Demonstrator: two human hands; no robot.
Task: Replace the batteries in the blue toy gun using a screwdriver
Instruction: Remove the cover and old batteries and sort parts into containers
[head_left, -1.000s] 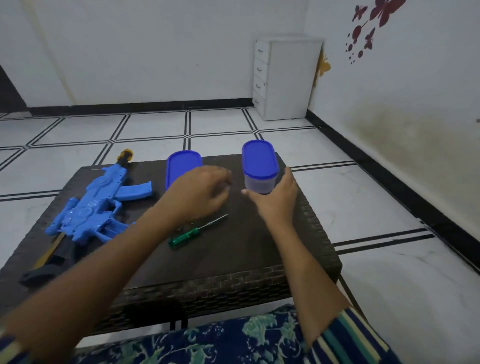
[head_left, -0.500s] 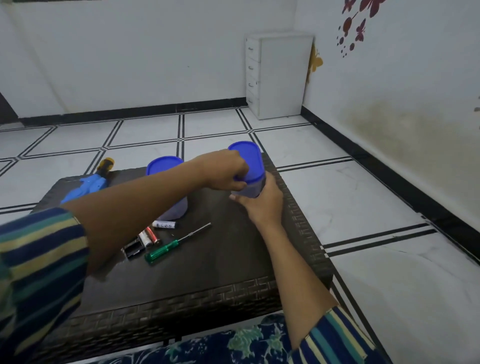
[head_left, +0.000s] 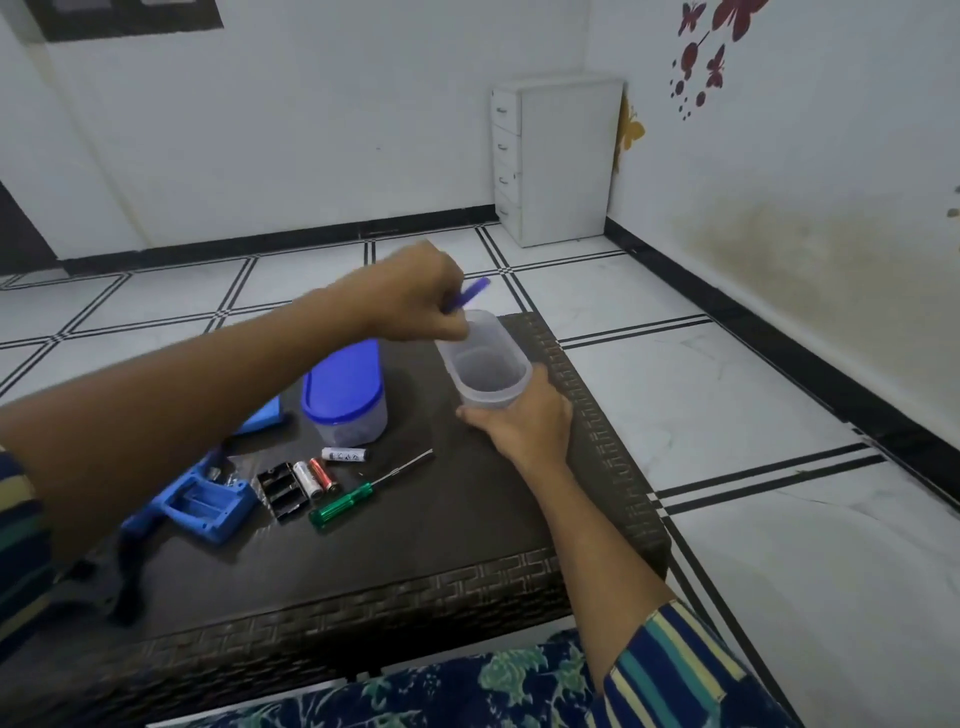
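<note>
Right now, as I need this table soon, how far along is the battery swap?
Done: the gun is open, the black holder is out, and three batteries lie by the screwdriver. In hand: the left hand holds the lid above the open container, which the right hand grips. Left: load the holder, refit it and screw the gun shut.

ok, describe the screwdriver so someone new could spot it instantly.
On the dark woven table, look on the near side of the blue-lidded container, right of the black battery holder and loose batteries. The screwdriver lies there untouched: the only thing with a clear green handle and thin metal shaft.
</note>
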